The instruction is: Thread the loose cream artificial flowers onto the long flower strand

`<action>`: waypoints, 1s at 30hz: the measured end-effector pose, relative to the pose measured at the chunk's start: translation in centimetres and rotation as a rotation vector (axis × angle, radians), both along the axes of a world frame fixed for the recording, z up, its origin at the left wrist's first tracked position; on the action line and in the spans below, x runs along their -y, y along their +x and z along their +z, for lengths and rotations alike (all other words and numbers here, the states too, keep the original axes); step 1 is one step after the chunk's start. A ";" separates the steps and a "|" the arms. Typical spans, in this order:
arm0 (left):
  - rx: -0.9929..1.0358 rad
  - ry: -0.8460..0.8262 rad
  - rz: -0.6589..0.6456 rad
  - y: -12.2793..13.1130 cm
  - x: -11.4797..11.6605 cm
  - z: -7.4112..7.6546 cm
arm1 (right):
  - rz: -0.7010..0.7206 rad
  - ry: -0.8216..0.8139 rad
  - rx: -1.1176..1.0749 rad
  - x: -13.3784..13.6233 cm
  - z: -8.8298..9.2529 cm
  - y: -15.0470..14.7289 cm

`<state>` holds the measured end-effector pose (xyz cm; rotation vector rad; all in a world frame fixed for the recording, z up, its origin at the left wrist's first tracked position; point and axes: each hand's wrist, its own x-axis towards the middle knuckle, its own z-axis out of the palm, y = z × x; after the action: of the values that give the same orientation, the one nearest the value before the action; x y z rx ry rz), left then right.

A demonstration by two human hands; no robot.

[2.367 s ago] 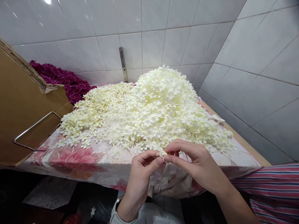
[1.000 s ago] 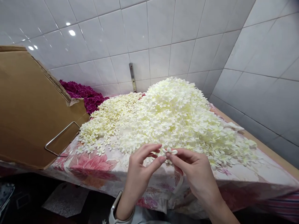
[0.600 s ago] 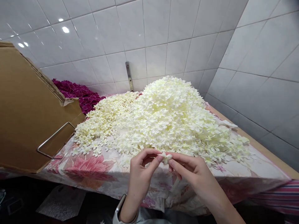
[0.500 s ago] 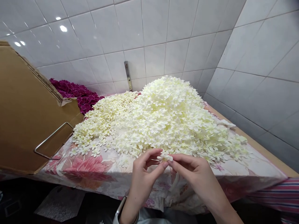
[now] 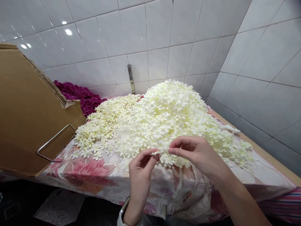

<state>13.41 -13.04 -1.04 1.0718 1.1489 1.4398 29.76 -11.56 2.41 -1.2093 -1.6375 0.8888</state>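
Observation:
In front of the heaps, my left hand pinches a small white artificial flower between thumb and fingertips. My right hand is a little to its right, thumb and forefinger pressed together; what lies in that pinch blends into the pale blossoms behind. Beyond both hands rises a tall heap of white flowers. A lower heap of smaller cream flowers spreads to its left. Pale strips hang over the table's front edge under my right hand.
A large cardboard box stands at the left, with a bent metal wire frame against it. Purple flowers are piled behind the box. A floral tablecloth covers the table. Tiled walls close off the back and right.
My right hand has moved away from my left, up and to the right, and its fingers have drawn together. My left hand still pinches a flower, slightly farther left.

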 end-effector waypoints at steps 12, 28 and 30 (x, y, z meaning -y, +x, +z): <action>0.031 -0.074 0.001 0.6 0.0 -0.6 | -0.445 0.784 0.665 -2.8 -2.8 0.7; -0.118 0.074 -0.002 0.4 0.8 -0.8 | -0.209 0.660 0.209 3.3 -2.9 -1.9; -0.133 0.066 -0.047 0.4 1.1 -0.8 | -0.260 0.790 0.271 3.5 -3.4 -1.9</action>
<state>13.81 -14.17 -1.81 1.2486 1.1682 1.3947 27.84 -15.11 -0.98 -0.9538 -1.7351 -0.1132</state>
